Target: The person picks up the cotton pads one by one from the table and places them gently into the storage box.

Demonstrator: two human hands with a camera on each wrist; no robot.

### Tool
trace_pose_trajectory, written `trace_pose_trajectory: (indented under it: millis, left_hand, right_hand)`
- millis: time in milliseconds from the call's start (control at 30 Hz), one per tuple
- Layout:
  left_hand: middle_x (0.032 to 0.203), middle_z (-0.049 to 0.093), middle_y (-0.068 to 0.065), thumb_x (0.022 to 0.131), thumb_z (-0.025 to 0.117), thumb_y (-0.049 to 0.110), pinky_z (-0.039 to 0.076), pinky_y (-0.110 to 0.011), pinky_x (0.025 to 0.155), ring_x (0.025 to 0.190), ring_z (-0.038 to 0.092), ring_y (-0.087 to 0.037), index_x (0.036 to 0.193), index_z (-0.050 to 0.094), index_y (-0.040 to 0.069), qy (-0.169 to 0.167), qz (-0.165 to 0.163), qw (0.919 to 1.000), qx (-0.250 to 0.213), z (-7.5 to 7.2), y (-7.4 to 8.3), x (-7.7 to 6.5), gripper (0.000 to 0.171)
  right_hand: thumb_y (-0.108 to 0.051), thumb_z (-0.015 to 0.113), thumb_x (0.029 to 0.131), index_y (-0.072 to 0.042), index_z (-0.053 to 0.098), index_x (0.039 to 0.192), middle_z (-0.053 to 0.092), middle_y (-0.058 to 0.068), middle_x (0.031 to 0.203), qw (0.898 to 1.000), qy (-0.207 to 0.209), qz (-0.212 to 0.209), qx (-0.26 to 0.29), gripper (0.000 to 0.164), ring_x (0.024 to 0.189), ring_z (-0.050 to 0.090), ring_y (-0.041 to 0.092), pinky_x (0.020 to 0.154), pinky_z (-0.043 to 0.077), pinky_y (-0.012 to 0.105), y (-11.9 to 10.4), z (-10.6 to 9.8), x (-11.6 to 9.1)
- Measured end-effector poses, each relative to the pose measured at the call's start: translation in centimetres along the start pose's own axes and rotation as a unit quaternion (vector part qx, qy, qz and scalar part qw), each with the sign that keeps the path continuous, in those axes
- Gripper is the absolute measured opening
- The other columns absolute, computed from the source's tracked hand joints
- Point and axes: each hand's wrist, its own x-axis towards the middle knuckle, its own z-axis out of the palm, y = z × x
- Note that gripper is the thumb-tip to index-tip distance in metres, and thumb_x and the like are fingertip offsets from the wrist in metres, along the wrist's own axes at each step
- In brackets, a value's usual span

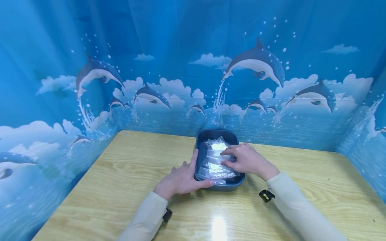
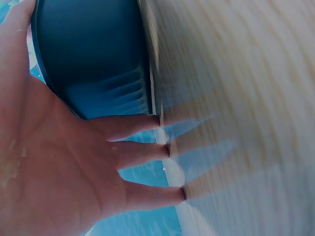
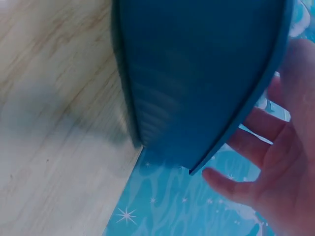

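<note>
A dark blue plastic bin [image 1: 221, 188] stands on the table close to the back curtain. Inside it lies a pile of clear plastic bags [image 1: 214, 167], shiny and overlapping. My left hand [image 1: 181, 179] is spread at the bin's near left corner, index finger along the left side and thumb at the front rim. In the left wrist view, straight fingers [image 2: 142, 153] reach down to the tabletop beside the bin wall. From the right, my right hand [image 1: 245, 159] reaches over the rim, thumb and index finger apart above the bags. The right wrist view shows its fingers [image 3: 261, 135] bent loosely across the rim.
The wood-grained table [image 1: 135, 167] extends on both sides of the bin. A blue curtain [image 1: 181, 67] printed with dolphins and clouds hangs behind the table and at both sides. Dark wrist mounts [image 1: 266, 195] show on the pale sleeves [image 1: 301, 207].
</note>
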Motion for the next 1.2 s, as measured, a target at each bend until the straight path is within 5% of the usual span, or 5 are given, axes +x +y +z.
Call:
trace_pose_trajectory:
  millis: [133, 233, 700, 867, 1200]
  left_hand:
    - [0.160, 0.042, -0.019, 0.078, 0.052, 0.091, 0.023, -0.073, 0.121, 0.152, 0.031, -0.046, 0.164, -0.015, 0.025, -0.003, 0.000, 1.0000, -0.003, -0.1, -0.1, -0.1, 0.128]
    - [0.160, 0.043, -0.019, 0.077, 0.051, 0.093, 0.023, -0.073, 0.120, 0.152, 0.032, -0.047, 0.164, -0.015, 0.024, -0.001, 0.001, 1.0000, -0.002, -0.1, -0.1, -0.2, 0.129]
    - [0.159, 0.044, -0.019, 0.080, 0.053, 0.089, 0.023, -0.075, 0.119, 0.150, 0.033, -0.048, 0.164, -0.015, 0.024, 0.006, 0.005, 1.0000, -0.004, 0.0, -0.1, -0.1, 0.127]
    - [0.162, 0.039, -0.020, 0.081, 0.053, 0.088, 0.021, -0.075, 0.119, 0.151, 0.032, -0.047, 0.164, -0.015, 0.023, -0.003, 0.016, 0.9996, -0.022, 0.2, -0.2, -0.4, 0.126]
    - [0.173, 0.012, -0.006, 0.092, 0.049, 0.077, 0.014, -0.072, 0.123, 0.158, 0.018, -0.041, 0.165, -0.005, 0.031, 0.026, 0.044, 0.9981, -0.036, -1.4, -2.1, -2.7, 0.102]
  right_hand:
    - [-0.049, 0.077, 0.088, -0.018, 0.078, 0.116, 0.076, 0.006, 0.121, 0.998, -0.031, 0.004, -0.059, 0.041, 0.106, 0.074, 0.025, 0.104, 0.043, 0.074, -0.4, 0.5, 0.0]
    - [-0.052, 0.078, 0.086, -0.018, 0.078, 0.116, 0.075, 0.008, 0.125, 0.996, -0.044, 0.005, -0.079, 0.045, 0.111, 0.073, 0.029, 0.106, 0.037, 0.079, -0.6, 0.8, 0.0]
    - [-0.050, 0.075, 0.089, -0.016, 0.077, 0.121, 0.074, 0.011, 0.125, 0.996, 0.002, -0.018, -0.086, 0.046, 0.106, 0.073, 0.029, 0.097, 0.056, 0.058, -0.6, 0.4, -0.7]
    - [-0.045, 0.076, 0.090, -0.015, 0.078, 0.118, 0.077, 0.010, 0.116, 0.994, 0.066, -0.029, -0.079, 0.041, 0.089, 0.075, 0.022, 0.084, 0.063, 0.045, -0.1, -0.2, -2.9]
    - [-0.042, 0.076, 0.091, -0.014, 0.075, 0.124, 0.074, 0.013, 0.122, 0.993, 0.095, 0.052, -0.056, 0.044, 0.105, 0.073, 0.034, 0.087, 0.061, 0.053, 1.2, -1.0, -8.7]
